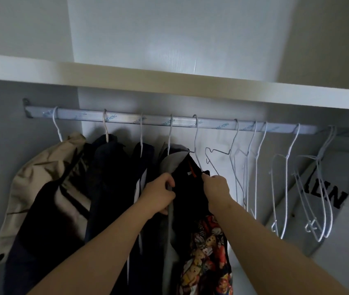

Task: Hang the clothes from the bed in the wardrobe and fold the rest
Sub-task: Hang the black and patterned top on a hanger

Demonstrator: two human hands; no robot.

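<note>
The left hand (158, 193) is closed around the edge of a grey garment (168, 165). The right hand (217, 190) pinches the shoulder of the black printed shirt (190, 199). This shirt hangs between both hands on a wire hanger (196, 135). Dark garments (109, 177) and a beige jacket (37, 173) hang to the left. Empty hangers (256, 155) hang to the right. All hooks sit on the wardrobe rail (126, 119), below the shelf (169, 81).
</note>
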